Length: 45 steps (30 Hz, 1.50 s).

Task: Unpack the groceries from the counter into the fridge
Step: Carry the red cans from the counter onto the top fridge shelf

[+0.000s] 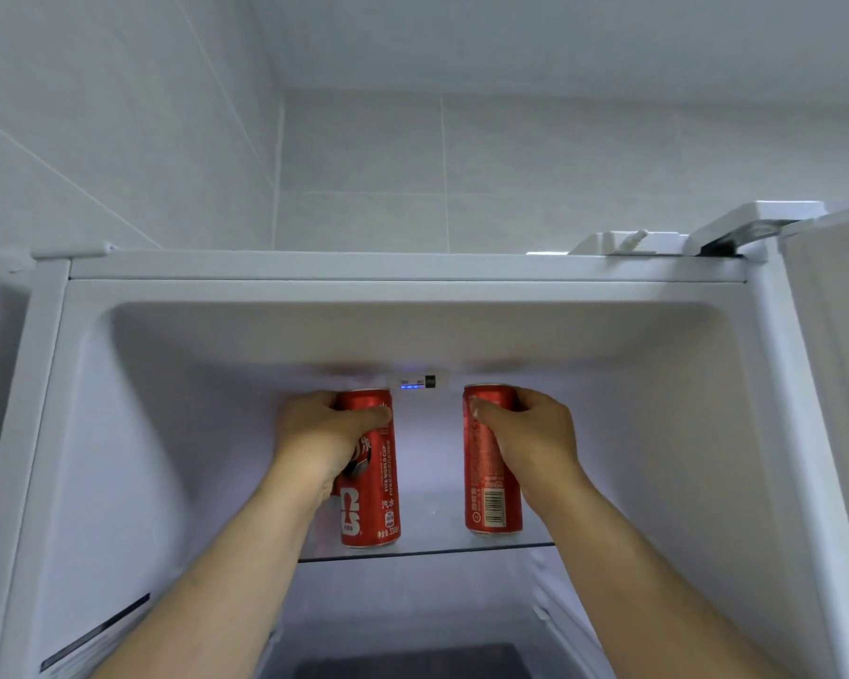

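Note:
Two tall red soda cans stand upright on the top glass shelf [432, 551] of the open white fridge [412, 269]. My left hand [322, 433] is wrapped around the upper part of the left can [373, 502]. My right hand [535, 436] grips the upper part of the right can [491, 487], whose barcode faces me. Both cans' bases rest on the shelf near its front edge, a can's width or more apart.
A small control panel [417, 383] with blue lights sits on the fridge's back wall between the cans. The open fridge door [834, 384] stands at the right. A lower compartment [412, 629] lies under the shelf. Grey wall tiles rise behind the fridge.

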Motion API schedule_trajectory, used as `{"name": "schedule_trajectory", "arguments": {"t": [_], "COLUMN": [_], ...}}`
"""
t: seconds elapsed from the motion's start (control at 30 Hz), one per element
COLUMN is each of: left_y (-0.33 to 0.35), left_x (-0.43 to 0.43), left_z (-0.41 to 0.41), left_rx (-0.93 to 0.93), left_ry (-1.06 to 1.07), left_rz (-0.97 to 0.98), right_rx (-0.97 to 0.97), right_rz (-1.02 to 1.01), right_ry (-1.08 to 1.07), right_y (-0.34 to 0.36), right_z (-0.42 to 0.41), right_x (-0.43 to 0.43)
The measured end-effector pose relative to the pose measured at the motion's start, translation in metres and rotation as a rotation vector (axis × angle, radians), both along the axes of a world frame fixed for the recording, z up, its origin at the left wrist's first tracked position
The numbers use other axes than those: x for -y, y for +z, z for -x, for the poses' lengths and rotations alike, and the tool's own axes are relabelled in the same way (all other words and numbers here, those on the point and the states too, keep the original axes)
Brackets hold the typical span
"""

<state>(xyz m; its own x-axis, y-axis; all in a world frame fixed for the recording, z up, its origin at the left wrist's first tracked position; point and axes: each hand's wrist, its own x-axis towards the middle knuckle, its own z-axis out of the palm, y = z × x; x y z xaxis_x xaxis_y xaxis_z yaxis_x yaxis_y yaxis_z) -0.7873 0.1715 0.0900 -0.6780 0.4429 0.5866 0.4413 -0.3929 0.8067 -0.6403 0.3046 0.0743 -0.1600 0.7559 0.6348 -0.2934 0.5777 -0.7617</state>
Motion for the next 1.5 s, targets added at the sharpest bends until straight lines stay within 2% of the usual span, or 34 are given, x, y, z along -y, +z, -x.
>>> {"name": "schedule_trajectory", "arguments": {"t": [0.43, 0.77, 0.83, 1.0, 1.23, 1.5], "left_y": [-0.001, -0.006, -0.006, -0.011, -0.012, -0.014], "left_x": [-0.023, -0.049, -0.051, -0.046, -0.055, -0.079], "left_z": [0.031, 0.052, 0.057, 0.074, 0.075, 0.074], "left_rx": [-0.043, -0.174, -0.193, -0.158, -0.169, -0.219], "left_ry": [-0.042, -0.034, -0.045, -0.138, -0.193, -0.135], "left_rz": [0.084, 0.124, 0.162, 0.342, 0.398, 0.431], "right_rx": [0.057, 0.052, 0.100, 0.371, 0.499, 0.584], "right_rz": [-0.048, -0.053, -0.056, -0.046, -0.051, -0.015], "right_ry": [0.130, 0.172, 0.173, 0.155, 0.160, 0.116], "right_y": [-0.001, -0.004, -0.002, -0.016, -0.014, -0.008], "right_z": [0.009, 0.023, 0.020, 0.013, 0.020, 0.045], "right_x": [-0.020, -0.042, -0.046, -0.059, -0.071, -0.095]}}
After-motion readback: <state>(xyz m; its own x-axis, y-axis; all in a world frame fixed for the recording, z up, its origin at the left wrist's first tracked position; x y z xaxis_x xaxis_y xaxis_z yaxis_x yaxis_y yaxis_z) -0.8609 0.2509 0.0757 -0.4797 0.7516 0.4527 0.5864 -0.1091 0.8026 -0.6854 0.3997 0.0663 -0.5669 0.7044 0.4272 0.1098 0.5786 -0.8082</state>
